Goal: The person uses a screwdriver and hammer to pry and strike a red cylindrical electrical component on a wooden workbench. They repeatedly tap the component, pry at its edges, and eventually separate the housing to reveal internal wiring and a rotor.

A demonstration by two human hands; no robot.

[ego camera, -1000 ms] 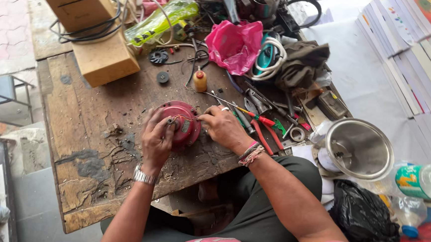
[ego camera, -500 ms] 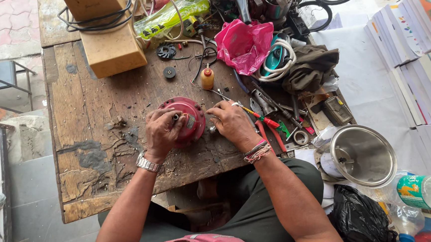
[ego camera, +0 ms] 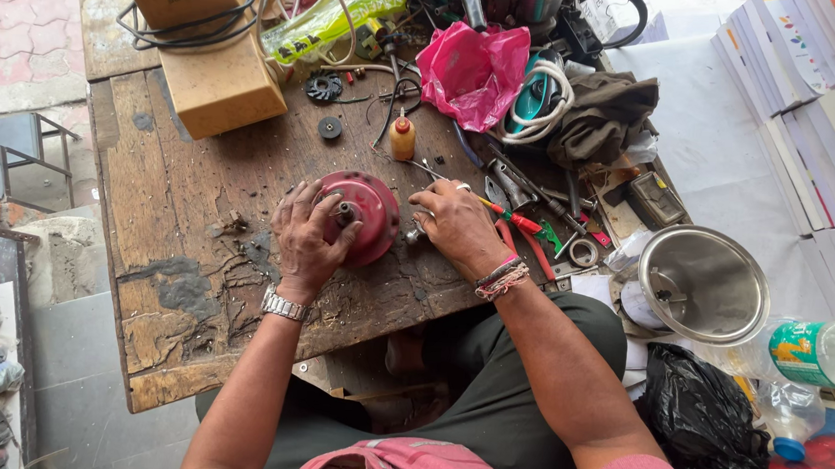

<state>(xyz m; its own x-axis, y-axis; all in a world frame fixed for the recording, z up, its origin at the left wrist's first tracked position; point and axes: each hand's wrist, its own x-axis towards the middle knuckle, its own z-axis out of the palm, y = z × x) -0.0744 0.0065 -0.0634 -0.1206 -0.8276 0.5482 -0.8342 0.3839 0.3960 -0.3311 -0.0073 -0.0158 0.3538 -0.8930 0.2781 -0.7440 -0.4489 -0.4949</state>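
Note:
A round red motor housing (ego camera: pixel 369 210) with a short metal shaft at its centre lies on the worn wooden workbench (ego camera: pixel 173 278). My left hand (ego camera: pixel 306 239), with a metal watch on the wrist, grips the housing's left side, thumb near the shaft. My right hand (ego camera: pixel 457 225), with thread bracelets at the wrist, rests on the bench just right of the housing, its fingers curled over a small metal part (ego camera: pixel 416 231) next to a screwdriver (ego camera: pixel 506 214) with a yellow and red handle.
Pliers and loose tools (ego camera: pixel 543 234) lie right of my hand. A small orange bottle (ego camera: pixel 402 137), black gears (ego camera: pixel 325 88), a pink bag (ego camera: pixel 476 69), wooden boxes (ego camera: pixel 219 82), cables and a steel jar (ego camera: pixel 702 281) crowd the bench's far side and right.
My left hand has shifted on the red housing, thumb now near the shaft. My right hand has drawn in closer to the housing's right edge. The view moved slightly.

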